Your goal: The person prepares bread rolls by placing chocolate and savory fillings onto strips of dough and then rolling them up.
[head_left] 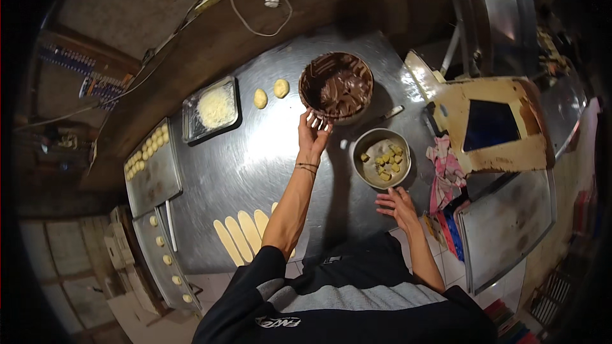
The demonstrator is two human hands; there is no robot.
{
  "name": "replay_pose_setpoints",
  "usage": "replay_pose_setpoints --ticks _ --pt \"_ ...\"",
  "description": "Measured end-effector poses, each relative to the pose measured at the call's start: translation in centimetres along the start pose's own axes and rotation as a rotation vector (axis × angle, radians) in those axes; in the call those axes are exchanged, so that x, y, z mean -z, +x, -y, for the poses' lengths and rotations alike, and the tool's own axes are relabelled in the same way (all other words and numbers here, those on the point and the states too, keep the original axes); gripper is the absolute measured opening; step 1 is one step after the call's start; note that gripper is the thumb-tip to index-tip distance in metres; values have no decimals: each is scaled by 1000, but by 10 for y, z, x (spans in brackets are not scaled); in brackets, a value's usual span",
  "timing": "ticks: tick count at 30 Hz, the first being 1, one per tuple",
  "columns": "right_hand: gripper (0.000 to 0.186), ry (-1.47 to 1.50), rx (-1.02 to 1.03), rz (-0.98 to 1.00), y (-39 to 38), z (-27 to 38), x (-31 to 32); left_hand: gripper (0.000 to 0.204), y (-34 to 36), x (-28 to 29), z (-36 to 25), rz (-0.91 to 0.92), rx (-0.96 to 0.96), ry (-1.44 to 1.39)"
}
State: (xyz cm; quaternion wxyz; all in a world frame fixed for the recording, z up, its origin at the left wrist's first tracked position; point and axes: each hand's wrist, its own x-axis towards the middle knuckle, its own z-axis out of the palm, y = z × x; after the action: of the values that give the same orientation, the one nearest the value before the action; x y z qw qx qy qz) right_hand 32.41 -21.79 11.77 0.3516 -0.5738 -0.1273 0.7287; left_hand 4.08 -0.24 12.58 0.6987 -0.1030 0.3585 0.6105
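Observation:
My left hand (313,135) reaches forward to the near left rim of a deep bowl (306,99), its fingers curled against it. Thick brown chocolate-like paste (344,89) coats the inside of that bowl. Lower right of it sits a round metal pan (408,156) with several small yellowish chunks (387,164) inside. My right hand (400,207) is just below the pan's near edge, fingers apart and holding nothing. Flat dough strips (240,237) lie side by side left of my left forearm, which partly covers them. Two dough balls (281,88) rest left of the paste bowl.
A rectangular tray (233,121) of pale shreds (215,109) stands on the metal table (210,175). At the left, trays (162,185) carry rows of dough balls. A knife-like tool (392,113), a pink cloth (444,169) and a stained cut-out box (529,146) are at the right.

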Motion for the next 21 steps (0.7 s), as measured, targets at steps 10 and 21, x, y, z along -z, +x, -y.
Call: replay_pose_setpoints --ticks 10,21 --pt "23 276 78 -156 22 11 39 21 -176 119 14 -118 -185 237" --pt "15 -638 723 113 -12 151 -87 48 -211 101 69 -37 -186 408"
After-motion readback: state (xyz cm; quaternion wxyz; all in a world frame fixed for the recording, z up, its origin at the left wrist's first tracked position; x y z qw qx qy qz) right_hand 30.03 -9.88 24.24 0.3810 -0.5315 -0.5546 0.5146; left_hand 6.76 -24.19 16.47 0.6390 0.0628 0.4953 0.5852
